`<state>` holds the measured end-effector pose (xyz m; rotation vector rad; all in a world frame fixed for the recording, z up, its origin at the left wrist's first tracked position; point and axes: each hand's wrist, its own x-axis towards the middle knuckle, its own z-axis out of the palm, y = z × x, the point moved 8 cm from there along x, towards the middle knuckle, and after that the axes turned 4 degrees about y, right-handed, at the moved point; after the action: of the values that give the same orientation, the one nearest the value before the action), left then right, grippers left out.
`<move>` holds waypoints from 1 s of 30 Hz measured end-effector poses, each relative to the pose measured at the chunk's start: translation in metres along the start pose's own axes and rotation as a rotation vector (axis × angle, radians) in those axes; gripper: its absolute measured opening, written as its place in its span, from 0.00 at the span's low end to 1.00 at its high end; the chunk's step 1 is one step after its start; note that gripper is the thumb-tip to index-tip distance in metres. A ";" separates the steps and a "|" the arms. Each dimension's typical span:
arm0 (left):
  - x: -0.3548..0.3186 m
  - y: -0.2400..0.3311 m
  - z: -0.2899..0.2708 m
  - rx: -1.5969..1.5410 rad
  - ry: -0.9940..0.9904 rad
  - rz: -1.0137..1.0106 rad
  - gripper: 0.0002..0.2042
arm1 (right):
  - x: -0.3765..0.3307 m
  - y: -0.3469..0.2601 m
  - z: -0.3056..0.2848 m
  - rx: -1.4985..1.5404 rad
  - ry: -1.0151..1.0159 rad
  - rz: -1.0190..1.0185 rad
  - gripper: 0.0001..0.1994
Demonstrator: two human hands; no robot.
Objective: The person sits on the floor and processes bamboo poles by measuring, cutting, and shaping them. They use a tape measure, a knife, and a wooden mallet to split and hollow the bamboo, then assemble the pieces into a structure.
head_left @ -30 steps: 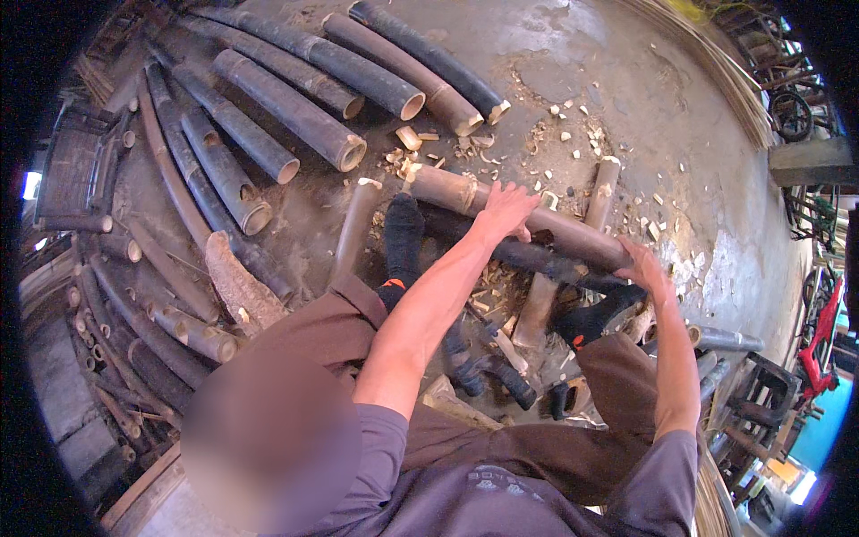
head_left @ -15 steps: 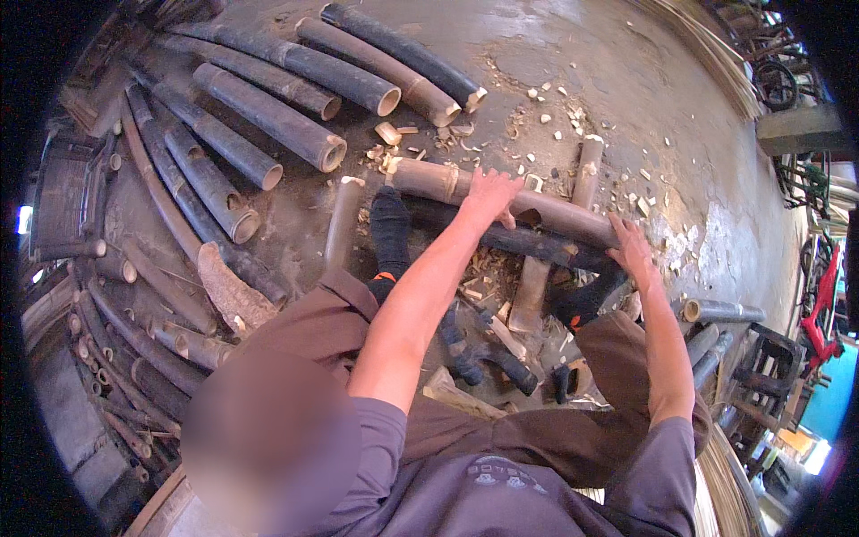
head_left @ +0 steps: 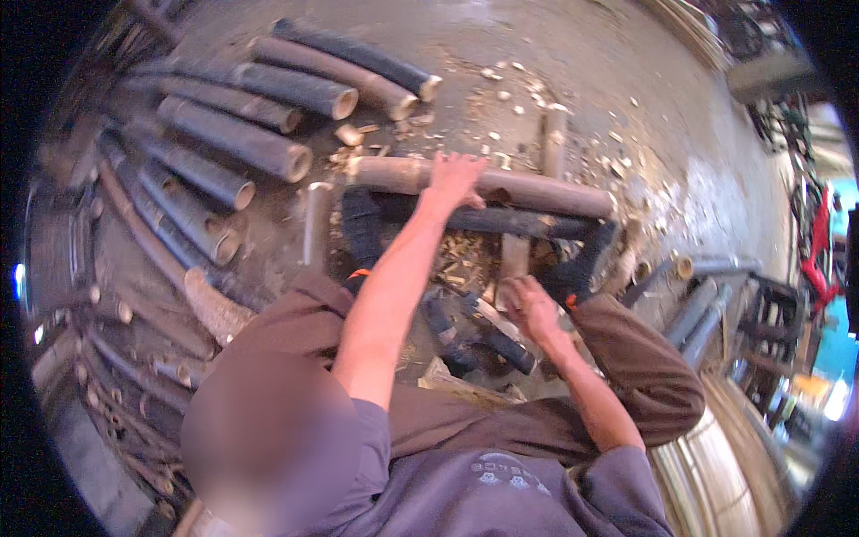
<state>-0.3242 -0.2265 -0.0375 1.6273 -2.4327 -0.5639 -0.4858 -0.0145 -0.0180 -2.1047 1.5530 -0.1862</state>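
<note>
A brown bamboo pole lies crosswise in front of me. My left hand rests over its middle, fingers across the top and thumb on the near side. A dark notch shows in the pole just right of that hand. My right hand is off the pole, nearer to me, with loosely bent fingers and nothing visible in them. Around it are a wooden piece beneath the pole and dark-handled tools on the floor. A dark pole runs under the brown one, between my dark-covered feet.
Several cut bamboo poles fan out at the left. Wood chips litter the floor. A short bamboo piece lies left of my foot, another beyond the pole. More bamboo lengths and a dark crate are at the right.
My right hand has left the pole's right end and moved toward me and left, down to the tools. My left hand stays on the pole. The whole view has shifted slightly.
</note>
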 end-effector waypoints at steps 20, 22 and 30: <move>0.020 -0.003 0.011 -0.015 -0.275 0.026 0.41 | -0.064 -0.073 0.130 -0.076 -0.204 0.198 0.42; 0.022 -0.003 0.010 -0.010 -0.272 0.031 0.41 | -0.062 -0.070 0.130 -0.072 -0.204 0.200 0.41; 0.015 0.006 0.001 0.139 -0.111 -0.007 0.34 | -0.055 -0.075 0.127 -0.006 -0.151 0.165 0.38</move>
<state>-0.3356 -0.2375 -0.0372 1.7000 -2.6000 -0.5093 -0.3894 0.0924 -0.0808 -1.9356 1.6278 0.0347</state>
